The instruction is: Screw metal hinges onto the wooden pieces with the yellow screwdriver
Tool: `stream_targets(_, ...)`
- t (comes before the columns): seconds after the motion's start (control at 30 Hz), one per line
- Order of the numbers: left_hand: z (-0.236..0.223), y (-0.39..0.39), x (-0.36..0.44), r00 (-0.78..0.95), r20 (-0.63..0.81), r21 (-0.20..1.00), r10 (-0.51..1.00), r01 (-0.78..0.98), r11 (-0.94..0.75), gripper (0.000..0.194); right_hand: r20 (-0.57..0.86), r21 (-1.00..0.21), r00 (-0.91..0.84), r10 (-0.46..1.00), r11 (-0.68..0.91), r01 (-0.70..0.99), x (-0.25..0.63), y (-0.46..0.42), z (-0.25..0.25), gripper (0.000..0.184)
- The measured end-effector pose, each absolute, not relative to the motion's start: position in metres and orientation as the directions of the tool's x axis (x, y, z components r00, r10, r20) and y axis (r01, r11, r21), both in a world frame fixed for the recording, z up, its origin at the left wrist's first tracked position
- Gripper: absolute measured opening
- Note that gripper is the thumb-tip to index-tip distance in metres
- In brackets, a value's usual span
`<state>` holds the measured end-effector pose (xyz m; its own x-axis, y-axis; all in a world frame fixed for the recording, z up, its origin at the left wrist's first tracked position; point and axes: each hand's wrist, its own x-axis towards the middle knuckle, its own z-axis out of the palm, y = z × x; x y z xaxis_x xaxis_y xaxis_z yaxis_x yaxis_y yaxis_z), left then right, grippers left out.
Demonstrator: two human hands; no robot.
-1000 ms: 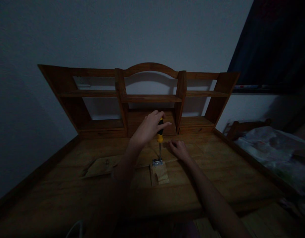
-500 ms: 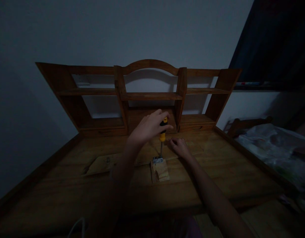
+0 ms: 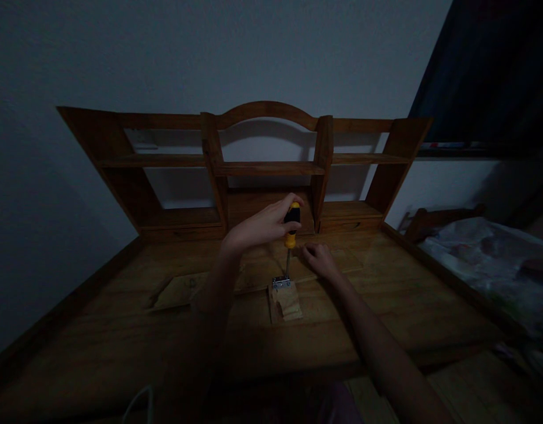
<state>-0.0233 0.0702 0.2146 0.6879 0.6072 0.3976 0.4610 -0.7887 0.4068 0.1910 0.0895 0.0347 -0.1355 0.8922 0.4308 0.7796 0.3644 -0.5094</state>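
Single view, head-worn. Looks forward and down from above near side of desk (image 3: 399,300). Desk top spreads across lower half; shelf unit (image 3: 269,169) faces lens, roughly centred, whole width in frame. Wall (image 3: 254,53) behind it fills top. Forearms enter from below; left hand (image 3: 267,224) and right hand (image 3: 319,259) close to frame centre, nearer than shelf unit. Wide coverage: plastic sheet (image 3: 479,247) at right edge.

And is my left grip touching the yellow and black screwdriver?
Touching. The head view shows the left grip closed on the screwdriver, with the thumb lying across the black part of its handle.
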Motion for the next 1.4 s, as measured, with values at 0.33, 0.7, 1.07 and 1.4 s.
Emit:
stream_targets(0.33,0.212,0.071,-0.020,0.701,0.400,0.405,0.590,0.442,-0.800,0.050,0.415,-0.526,-0.114,0.903,0.340,0.779,0.191,0.089,0.035,0.041)
stream_targets(0.7,0.209,0.064,-0.015,0.478,0.496,0.295,0.725,0.692,-0.659,0.036,0.413,-0.527,-0.127,0.902,0.350,0.774,0.192,0.090,0.032,0.041)
stream_targets(1.07,0.214,0.076,-0.031,0.690,0.402,0.419,0.602,0.446,-0.791,0.046,0.421,-0.524,-0.126,0.898,0.354,0.775,0.190,0.090,0.033,0.037)
stream_targets(1.4,0.213,0.072,-0.030,0.673,0.355,0.419,0.649,0.505,-0.754,0.049,0.388,-0.538,-0.135,0.912,0.343,0.770,0.190,0.087,0.037,0.033)
